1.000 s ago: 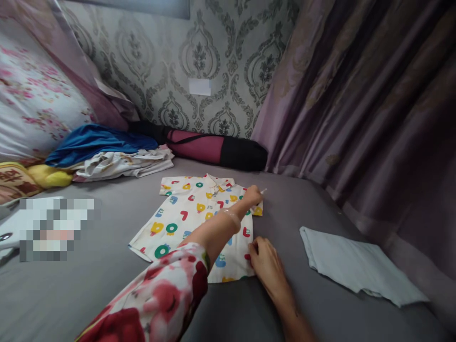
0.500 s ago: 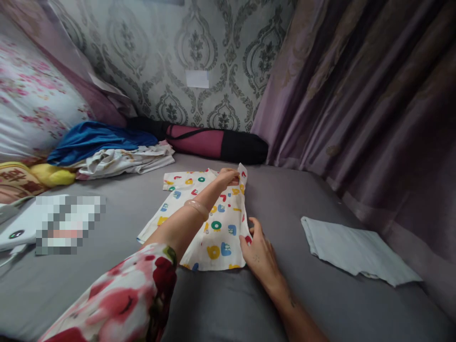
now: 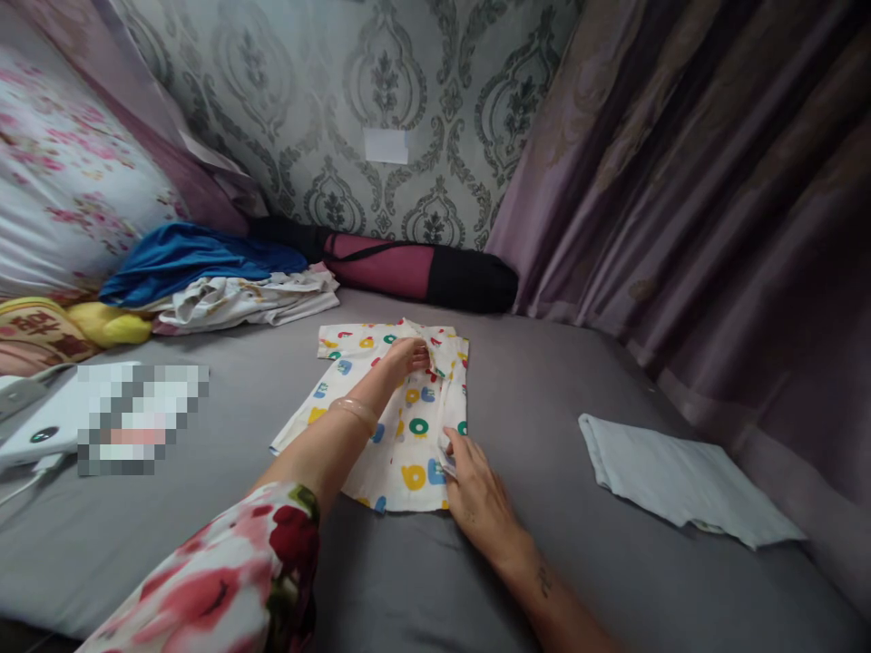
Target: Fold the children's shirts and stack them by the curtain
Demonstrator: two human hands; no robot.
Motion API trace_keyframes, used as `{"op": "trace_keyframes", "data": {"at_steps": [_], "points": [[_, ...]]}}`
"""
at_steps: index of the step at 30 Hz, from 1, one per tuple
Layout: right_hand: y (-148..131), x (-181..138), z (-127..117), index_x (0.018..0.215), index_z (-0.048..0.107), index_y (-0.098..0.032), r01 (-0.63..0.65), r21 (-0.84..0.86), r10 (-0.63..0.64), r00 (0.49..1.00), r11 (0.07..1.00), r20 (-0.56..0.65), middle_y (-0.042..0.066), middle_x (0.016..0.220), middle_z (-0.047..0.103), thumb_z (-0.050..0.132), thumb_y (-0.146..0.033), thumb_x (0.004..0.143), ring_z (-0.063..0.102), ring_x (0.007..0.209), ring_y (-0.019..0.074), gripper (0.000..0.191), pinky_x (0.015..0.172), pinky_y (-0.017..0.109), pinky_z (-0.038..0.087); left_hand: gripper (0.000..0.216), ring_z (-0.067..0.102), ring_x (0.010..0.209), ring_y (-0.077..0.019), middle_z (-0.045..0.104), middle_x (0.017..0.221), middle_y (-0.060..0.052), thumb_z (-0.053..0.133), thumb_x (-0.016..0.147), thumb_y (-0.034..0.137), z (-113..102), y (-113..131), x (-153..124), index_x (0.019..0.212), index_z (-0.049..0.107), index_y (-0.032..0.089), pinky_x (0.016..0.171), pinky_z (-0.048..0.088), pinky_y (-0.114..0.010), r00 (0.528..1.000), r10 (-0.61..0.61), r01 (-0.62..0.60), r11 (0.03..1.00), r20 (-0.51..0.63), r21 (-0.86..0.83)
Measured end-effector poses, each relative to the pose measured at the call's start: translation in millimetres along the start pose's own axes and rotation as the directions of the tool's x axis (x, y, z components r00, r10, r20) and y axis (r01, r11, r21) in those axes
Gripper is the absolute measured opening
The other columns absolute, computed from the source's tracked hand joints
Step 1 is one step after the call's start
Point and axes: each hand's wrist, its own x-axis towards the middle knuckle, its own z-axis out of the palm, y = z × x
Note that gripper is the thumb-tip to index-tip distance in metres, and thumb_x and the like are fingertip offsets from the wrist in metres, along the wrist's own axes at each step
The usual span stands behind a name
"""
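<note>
A small white short-sleeved shirt [image 3: 401, 458] printed with colourful letters lies on the grey bed sheet, its collar facing the wall. My left hand [image 3: 410, 355] reaches across it, fingers closed on the fabric near the upper right of the chest. My right hand [image 3: 480, 494] pinches the shirt's right side lower down, where the cloth is creased and turned inward. That side now lies folded over toward the middle. Part of the shirt's left half is hidden under my left forearm.
A folded pale blue cloth [image 3: 680, 476] lies to the right. Blue fabric [image 3: 197, 263] and crumpled white clothing [image 3: 251, 302] are heaped at the back left. A white power bank [image 3: 58, 431] with a cable sits left. A maroon and black bag [image 3: 381, 269] lies along the wall.
Both hands have moved left, carrying the shirt's right side and sleeve inward over the front. My right hand has closed from loosely spread fingers to a pinch.
</note>
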Motion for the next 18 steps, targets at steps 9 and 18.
{"op": "trace_keyframes", "data": {"at_steps": [9,18], "points": [[0.2,-0.4,-9.8,0.12,0.059,-0.02,0.168,0.096,-0.174,0.983,0.981,0.056,0.007,0.111,0.064,0.043,-0.004,0.083,0.056,0.109,0.0184,0.044,0.1,0.033,0.043,0.062,0.059,0.06,-0.0116,0.057,0.07,0.003,0.071,0.073,0.016,-5.5,-6.9,-11.6,0.129,0.044,0.019,0.062,0.049,-0.023,0.988,0.131,-0.115,0.976,-0.078,0.184],[13.5,20.4,-34.7,0.107,0.067,-0.019,-0.095,0.525,0.014,0.987,0.846,0.158,0.004,0.099,0.072,0.043,-0.033,0.093,0.066,0.085,0.0152,0.031,0.079,0.027,0.052,0.04,0.057,0.11,-0.0231,0.06,0.117,-0.011,0.059,0.078,0.015,-19.2,-2.6,-41.5,0.118,0.059,0.017,0.098,0.044,-0.034,0.856,0.497,-0.457,0.602,0.141,0.655]]}}
